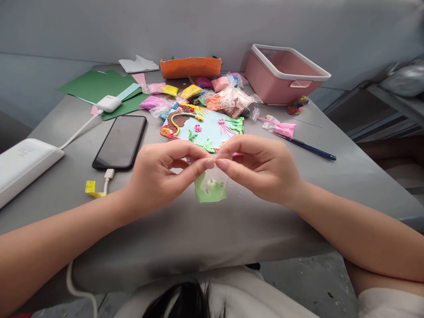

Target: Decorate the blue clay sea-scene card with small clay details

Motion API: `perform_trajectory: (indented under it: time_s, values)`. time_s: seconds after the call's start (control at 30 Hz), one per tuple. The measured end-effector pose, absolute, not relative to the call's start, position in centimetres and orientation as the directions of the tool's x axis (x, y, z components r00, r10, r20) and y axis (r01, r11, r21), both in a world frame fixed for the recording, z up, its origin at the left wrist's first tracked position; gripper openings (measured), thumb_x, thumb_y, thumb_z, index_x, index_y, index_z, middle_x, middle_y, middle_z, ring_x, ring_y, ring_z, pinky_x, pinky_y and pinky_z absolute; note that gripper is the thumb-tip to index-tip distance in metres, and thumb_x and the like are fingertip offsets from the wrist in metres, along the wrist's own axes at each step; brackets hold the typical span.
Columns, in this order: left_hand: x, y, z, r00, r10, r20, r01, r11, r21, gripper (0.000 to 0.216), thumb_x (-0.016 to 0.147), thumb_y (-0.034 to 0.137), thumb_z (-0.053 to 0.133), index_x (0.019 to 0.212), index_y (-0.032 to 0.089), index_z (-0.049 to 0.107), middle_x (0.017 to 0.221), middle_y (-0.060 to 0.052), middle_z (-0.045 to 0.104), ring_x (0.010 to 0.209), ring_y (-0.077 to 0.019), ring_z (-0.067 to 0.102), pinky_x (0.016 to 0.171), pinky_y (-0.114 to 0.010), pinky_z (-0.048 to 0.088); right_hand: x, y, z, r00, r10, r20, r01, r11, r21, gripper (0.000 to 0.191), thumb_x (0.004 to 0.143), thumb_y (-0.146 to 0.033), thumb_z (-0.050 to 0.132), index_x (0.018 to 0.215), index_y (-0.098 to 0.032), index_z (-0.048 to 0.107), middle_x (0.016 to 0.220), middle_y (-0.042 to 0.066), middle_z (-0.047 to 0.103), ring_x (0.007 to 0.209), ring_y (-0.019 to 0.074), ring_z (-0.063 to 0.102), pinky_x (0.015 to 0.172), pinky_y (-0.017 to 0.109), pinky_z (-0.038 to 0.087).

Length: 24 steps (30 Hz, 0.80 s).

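Both my hands meet above the near part of the grey table (185,221). My left hand (162,170) and my right hand (261,165) pinch the top edge of a small clear plastic bag of green clay (209,189), which hangs down between them. Just behind my fingers lies a light blue board with a clay sea scene (207,128): pink jellyfish, green plants, a brown and yellow shape.
A black phone (121,141) on a cable lies to the left, with a white power bank (23,165) and a white earbud case (108,104). Several clay bags (228,99), green paper (99,86), an orange pouch (190,67), a pink tub (285,75) and a blue pen (309,148) lie behind.
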<state>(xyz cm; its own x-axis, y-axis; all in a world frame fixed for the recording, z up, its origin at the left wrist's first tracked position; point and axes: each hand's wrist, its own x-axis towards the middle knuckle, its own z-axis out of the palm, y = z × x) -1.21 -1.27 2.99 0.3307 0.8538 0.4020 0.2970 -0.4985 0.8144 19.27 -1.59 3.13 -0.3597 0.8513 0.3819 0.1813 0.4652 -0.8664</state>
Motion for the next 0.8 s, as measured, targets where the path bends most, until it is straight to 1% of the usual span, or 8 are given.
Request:
perform_trajectory:
  time_s: [0.13, 0.23, 0.43, 0.5, 0.6, 0.67, 0.73, 0.8]
  values:
    - [-1.1, -0.8, 2.9, 0.258, 0.901, 0.349, 0.217, -0.406, 0.888, 0.025, 0.082, 0.045, 0.084, 0.078, 0.021, 0.080, 0.076, -0.002, 0.079, 0.070, -0.0160, 0.072, 0.062, -0.025, 0.063, 19.4, -1.2, 3.2, -0.318, 0.868, 0.382, 0.132, 0.440, -0.888, 0.014, 0.088, -0.024, 0.072, 0.078, -0.021, 0.062, 0.070, -0.002, 0.063, 0.059, 0.0087, 0.054, 0.051, 0.023, 0.046]
    - [-1.2, -0.6, 3.0, 0.225, 0.919, 0.322, 0.167, -0.363, 0.917, 0.034, 0.080, 0.052, 0.085, 0.078, 0.019, 0.078, 0.076, -0.003, 0.079, 0.069, -0.0161, 0.073, 0.064, -0.026, 0.065, 19.4, -0.9, 3.1, -0.260, 0.878, 0.402, 0.096, 0.437, -0.894, 0.014, 0.090, -0.025, 0.072, 0.080, -0.020, 0.064, 0.070, -0.002, 0.062, 0.058, 0.0085, 0.054, 0.051, 0.024, 0.046]
    - [-1.3, -0.9, 3.2, 0.287, 0.884, 0.368, 0.280, -0.445, 0.850, 0.027, 0.086, 0.044, 0.081, 0.075, 0.020, 0.075, 0.073, -0.002, 0.076, 0.071, -0.0158, 0.070, 0.067, -0.027, 0.063, 19.6, -0.8, 2.9, -0.352, 0.857, 0.376, 0.147, 0.448, -0.882, 0.018, 0.089, -0.034, 0.076, 0.082, -0.019, 0.070, 0.071, -0.001, 0.064, 0.063, 0.0097, 0.055, 0.051, 0.023, 0.045]
    - [-1.3, -0.8, 3.0, 0.286, 0.885, 0.368, 0.259, -0.441, 0.859, 0.032, 0.086, 0.049, 0.080, 0.075, 0.020, 0.072, 0.073, -0.002, 0.074, 0.070, -0.0156, 0.068, 0.065, -0.027, 0.061, 19.6, -0.8, 3.1, -0.348, 0.845, 0.405, 0.142, 0.475, -0.869, 0.022, 0.089, -0.037, 0.078, 0.080, -0.019, 0.069, 0.071, -0.001, 0.063, 0.063, 0.0095, 0.055, 0.051, 0.024, 0.045]
    - [-1.4, -0.2, 2.5, 0.205, 0.913, 0.352, 0.162, -0.387, 0.908, 0.040, 0.084, 0.059, 0.077, 0.081, 0.021, 0.065, 0.080, -0.002, 0.068, 0.068, -0.0141, 0.064, 0.062, -0.028, 0.060, 19.7, 0.2, 3.6, -0.295, 0.876, 0.382, 0.169, 0.441, -0.881, 0.027, 0.086, -0.041, 0.083, 0.081, -0.019, 0.067, 0.072, -0.002, 0.063, 0.058, 0.0072, 0.051, 0.050, 0.023, 0.044]
    - [-1.6, 0.3, 2.1, 0.153, 0.925, 0.347, 0.136, -0.367, 0.920, 0.039, 0.088, 0.059, 0.073, 0.085, 0.023, 0.057, 0.084, -0.001, 0.064, 0.065, -0.0122, 0.059, 0.060, -0.028, 0.058, 19.7, 2.3, 4.0, -0.193, 0.920, 0.341, 0.160, 0.372, -0.914, 0.027, 0.087, -0.040, 0.082, 0.082, -0.019, 0.065, 0.074, -0.003, 0.062, 0.050, 0.0043, 0.045, 0.043, 0.022, 0.038]
    - [-1.9, 0.7, 1.7, 0.218, 0.911, 0.350, 0.216, -0.394, 0.893, 0.032, 0.092, 0.052, 0.069, 0.088, 0.023, 0.055, 0.087, -0.001, 0.064, 0.067, -0.0125, 0.059, 0.061, -0.028, 0.056, 19.7, 5.4, 4.2, -0.075, 0.949, 0.307, 0.082, 0.312, -0.946, 0.025, 0.092, -0.035, 0.078, 0.082, -0.020, 0.061, 0.075, -0.003, 0.060, 0.046, 0.0029, 0.042, 0.040, 0.021, 0.036]
    - [-2.2, 0.8, 1.3, 0.411, 0.851, 0.326, 0.344, -0.476, 0.809, 0.024, 0.091, 0.044, 0.069, 0.094, 0.022, 0.061, 0.093, -0.004, 0.070, 0.080, -0.0167, 0.066, 0.070, -0.031, 0.057, 19.6, 9.3, 4.1, 0.041, 0.973, 0.227, 0.052, 0.224, -0.973, 0.022, 0.096, -0.024, 0.072, 0.080, -0.020, 0.057, 0.073, -0.003, 0.058, 0.048, 0.0032, 0.045, 0.043, 0.019, 0.040]
